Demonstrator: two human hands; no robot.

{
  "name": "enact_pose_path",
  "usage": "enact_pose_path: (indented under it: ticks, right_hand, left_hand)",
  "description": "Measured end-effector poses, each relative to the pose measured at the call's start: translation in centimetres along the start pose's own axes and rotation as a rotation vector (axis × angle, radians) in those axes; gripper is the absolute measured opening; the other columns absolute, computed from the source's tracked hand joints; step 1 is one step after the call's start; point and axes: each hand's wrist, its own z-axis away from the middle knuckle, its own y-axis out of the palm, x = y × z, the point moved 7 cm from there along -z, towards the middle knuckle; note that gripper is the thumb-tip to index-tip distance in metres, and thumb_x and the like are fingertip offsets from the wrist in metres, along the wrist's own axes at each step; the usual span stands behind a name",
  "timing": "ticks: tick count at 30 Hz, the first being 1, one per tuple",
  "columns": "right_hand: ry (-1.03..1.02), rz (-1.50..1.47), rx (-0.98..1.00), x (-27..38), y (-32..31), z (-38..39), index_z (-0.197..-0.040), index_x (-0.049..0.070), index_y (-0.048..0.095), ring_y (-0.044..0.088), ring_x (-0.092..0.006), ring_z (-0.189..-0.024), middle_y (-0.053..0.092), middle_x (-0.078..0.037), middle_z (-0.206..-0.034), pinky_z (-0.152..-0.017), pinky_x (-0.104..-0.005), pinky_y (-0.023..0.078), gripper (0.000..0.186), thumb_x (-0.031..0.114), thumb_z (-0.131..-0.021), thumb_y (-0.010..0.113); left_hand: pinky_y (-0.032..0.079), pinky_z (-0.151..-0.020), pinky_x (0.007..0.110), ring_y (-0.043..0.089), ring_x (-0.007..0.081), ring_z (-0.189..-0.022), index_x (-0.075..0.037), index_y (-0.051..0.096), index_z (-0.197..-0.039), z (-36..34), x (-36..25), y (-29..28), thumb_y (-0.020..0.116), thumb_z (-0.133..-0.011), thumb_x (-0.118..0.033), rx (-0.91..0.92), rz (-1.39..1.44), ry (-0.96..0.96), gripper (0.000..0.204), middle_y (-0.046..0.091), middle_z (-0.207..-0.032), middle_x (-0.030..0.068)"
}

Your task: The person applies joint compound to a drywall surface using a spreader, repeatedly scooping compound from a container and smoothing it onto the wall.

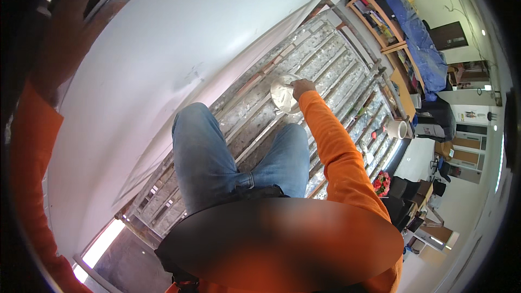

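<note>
My right hand (304, 88) is closed at the right rim of a shallow round bowl (283, 96) smeared with white paste. Something pale shows at its fingers over the bowl, but whether it is a tool's handle or the rim cannot be made out. The bowl stands on a slatted, paint-spattered platform (325, 76), just beyond my knees in blue jeans. Far to the left, my left arm in an orange sleeve reaches up along the white wall. My left hand (76, 27) is at the dark upper left rim, beside a curved pale edge; its fingers are mostly lost in shadow.
A white wall (179, 27) runs along the platform's left side. Metal rails (358, 38) frame its far end. A white bucket (397, 129) sits at the platform's right edge. Beyond are a wooden shelf (393, 21) under a blue sheet (415, 32) and red flowers (381, 183).
</note>
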Motion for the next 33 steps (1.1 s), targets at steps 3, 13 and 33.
enact_pose_path:
  ticks: [3,13,33]
  right_hand:
    - [-0.052,0.005,0.088,2.2,1.4,0.1,-0.114,0.017,0.074,0.07,-0.0339,-0.108,0.075,-0.014,-0.11,-0.097,-0.0452,0.054,0.034,0.016,-0.088,0.053]
    - [-0.074,-0.273,0.333,1.0,2.8,-1.0,-0.126,0.001,0.068,0.061,-0.0431,-0.122,0.065,-0.024,-0.13,-0.106,-0.0456,0.046,0.066,0.057,-0.099,0.045]
    - [-0.009,-2.223,0.459,-2.8,10.4,0.7,-0.125,-0.003,0.066,0.071,-0.0281,-0.102,0.072,-0.018,-0.115,-0.093,-0.0394,0.056,0.046,0.007,-0.08,0.068]
  left_hand:
    - [0.043,-0.108,0.047,0.055,0.0368,-0.125,-0.004,0.057,-0.136,-0.8,-0.2,-0.4,0.068,-0.096,-0.029,-0.001,0.068,0.05,0.048,0.059,-0.134,0.0182]
    - [0.045,-0.102,0.048,0.058,0.039,-0.117,0.0,0.061,-0.129,-2.3,-0.7,-0.7,0.07,-0.095,-0.036,-0.04,0.134,0.182,0.051,0.062,-0.128,0.0207]
    - [0.034,-0.118,0.041,0.045,0.0304,-0.14,0.0,0.049,-0.146,2.1,3.4,-1.9,0.059,-0.102,-0.017,0.39,-0.146,-0.423,0.049,0.049,-0.15,0.0182]
